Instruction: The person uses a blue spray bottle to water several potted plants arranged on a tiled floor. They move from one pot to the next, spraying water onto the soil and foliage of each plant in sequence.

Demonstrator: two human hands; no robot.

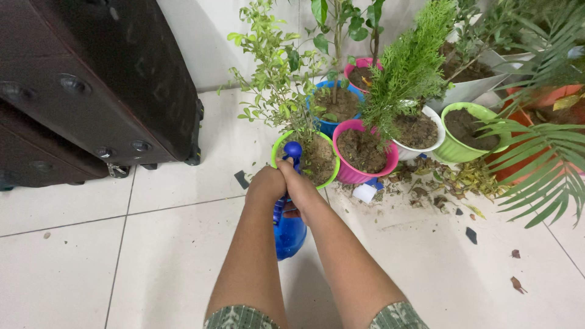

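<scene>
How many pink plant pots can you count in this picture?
2. One pink pot stands in the front row, right of the lime-green pot by the hands. The other sits at the back, behind the blue pot. Foliage may hide more.

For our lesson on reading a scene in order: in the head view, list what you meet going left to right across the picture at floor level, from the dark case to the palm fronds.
Dark case → lime-green pot with blue spray bottle held before it → pink pot → white pot → green pot → palm fronds.
</scene>
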